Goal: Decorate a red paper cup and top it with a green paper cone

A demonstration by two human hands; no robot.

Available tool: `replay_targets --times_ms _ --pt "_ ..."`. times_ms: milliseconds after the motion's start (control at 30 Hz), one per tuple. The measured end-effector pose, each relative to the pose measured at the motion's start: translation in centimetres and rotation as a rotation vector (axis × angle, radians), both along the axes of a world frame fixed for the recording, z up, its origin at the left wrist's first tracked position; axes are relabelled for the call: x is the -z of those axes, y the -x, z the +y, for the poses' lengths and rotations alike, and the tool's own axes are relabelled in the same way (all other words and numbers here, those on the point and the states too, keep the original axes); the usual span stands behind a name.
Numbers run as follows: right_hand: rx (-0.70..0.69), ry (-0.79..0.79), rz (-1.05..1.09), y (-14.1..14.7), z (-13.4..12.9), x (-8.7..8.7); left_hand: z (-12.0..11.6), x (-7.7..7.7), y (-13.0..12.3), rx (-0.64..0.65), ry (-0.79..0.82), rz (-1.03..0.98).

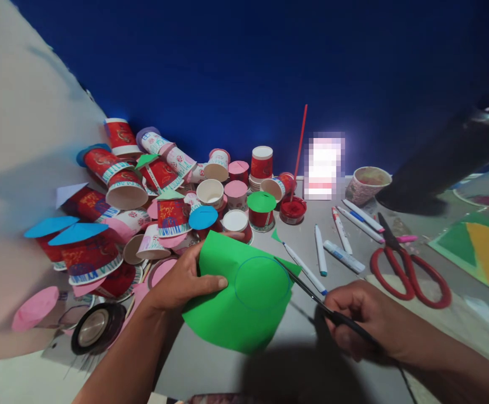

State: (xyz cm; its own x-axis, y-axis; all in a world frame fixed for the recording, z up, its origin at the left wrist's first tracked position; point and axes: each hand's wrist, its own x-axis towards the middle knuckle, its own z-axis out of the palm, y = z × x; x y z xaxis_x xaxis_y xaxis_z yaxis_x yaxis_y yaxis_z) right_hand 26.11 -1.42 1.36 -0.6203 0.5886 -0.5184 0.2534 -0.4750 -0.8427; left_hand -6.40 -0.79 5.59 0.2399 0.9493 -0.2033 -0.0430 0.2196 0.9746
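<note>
My left hand (189, 280) grips a sheet of green paper (236, 328) by its left edge, thumb on top and fingers behind. A circle is drawn in blue on the sheet's right half. Black-handled scissors (314, 297) are in my right hand (360, 320), fingers wrapped round the handles. Their blades meet the paper's upper right edge, close to the circle's outline. A small green scrap (276, 235) lies just beyond the sheet.
Many decorated paper cups (173, 219) with coloured paper tops crowd the left and back. Several markers (320, 252) and larger red-handled scissors (410, 275) lie at right. A small red pot (293, 210) holds a red stick. A blurred bright rectangle (324, 168) stands against the blue wall.
</note>
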Motion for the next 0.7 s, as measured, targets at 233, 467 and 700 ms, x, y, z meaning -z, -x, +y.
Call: replay_targets --times_ms 233,467,700 --pt "-0.030 -0.017 -0.021 -0.03 -0.05 0.10 0.25 -0.27 0.23 0.066 0.003 0.018" --pt "-0.063 -0.042 -0.019 0.06 0.08 -0.20 0.30 -0.10 0.31 0.129 0.019 0.022" --pt "-0.064 -0.069 -0.024 -0.08 0.02 0.01 0.38 -0.18 0.57 0.152 0.003 0.057"
